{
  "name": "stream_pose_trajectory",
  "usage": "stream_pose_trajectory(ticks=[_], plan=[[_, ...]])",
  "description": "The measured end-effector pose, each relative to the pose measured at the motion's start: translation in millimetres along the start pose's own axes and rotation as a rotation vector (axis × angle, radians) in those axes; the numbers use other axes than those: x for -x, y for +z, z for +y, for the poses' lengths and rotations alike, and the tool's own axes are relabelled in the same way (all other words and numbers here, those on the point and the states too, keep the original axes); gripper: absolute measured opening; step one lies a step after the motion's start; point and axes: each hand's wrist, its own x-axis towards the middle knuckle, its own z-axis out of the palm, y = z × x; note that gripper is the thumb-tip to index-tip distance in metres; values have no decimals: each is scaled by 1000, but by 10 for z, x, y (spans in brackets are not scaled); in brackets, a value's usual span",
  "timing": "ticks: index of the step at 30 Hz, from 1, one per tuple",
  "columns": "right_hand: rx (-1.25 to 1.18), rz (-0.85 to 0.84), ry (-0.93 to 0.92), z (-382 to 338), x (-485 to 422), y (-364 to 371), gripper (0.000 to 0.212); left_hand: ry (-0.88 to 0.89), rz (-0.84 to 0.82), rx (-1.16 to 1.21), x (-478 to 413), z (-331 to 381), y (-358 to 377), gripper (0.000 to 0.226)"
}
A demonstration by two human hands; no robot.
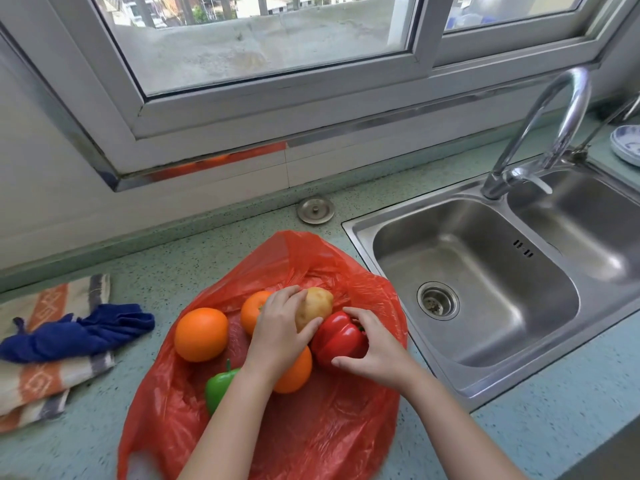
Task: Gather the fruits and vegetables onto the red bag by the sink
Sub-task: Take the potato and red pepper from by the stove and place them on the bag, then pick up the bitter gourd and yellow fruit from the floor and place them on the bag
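A red plastic bag (311, 427) lies flat on the green counter, left of the sink. On it rest a large orange (201, 335), a second orange (252, 311) behind my left hand, a third orange (294, 374) under my left wrist, and a green pepper (219, 388) partly hidden by my forearm. My left hand (280, 329) grips a tan potato (317, 304) at the bag's middle. My right hand (375, 348) wraps around a red bell pepper (337, 339) that touches the potato.
A double steel sink (485, 289) with a curved faucet (540, 133) lies right of the bag. A striped towel (45, 375) with a blue cloth (79, 332) sits at the left. A metal sink plug (316, 210) lies by the wall, and plates (627, 143) stand far right.
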Motion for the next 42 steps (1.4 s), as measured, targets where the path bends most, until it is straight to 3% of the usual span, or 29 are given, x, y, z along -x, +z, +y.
stream_pose_trajectory(ticks=[9,23,31,42], plan=[[90,12,-58,4,26,37,88,23,100,-68,233,56,-84,54],[173,331,-133,21,635,-143,69,59,180,-117,746,480,-63,48],[399,521,-126,31,1482,-347,58,272,170,-97,1135,1103,168,42],[593,812,95,194,2939,-571,47,617,165,-1,1785,2123,579,37]])
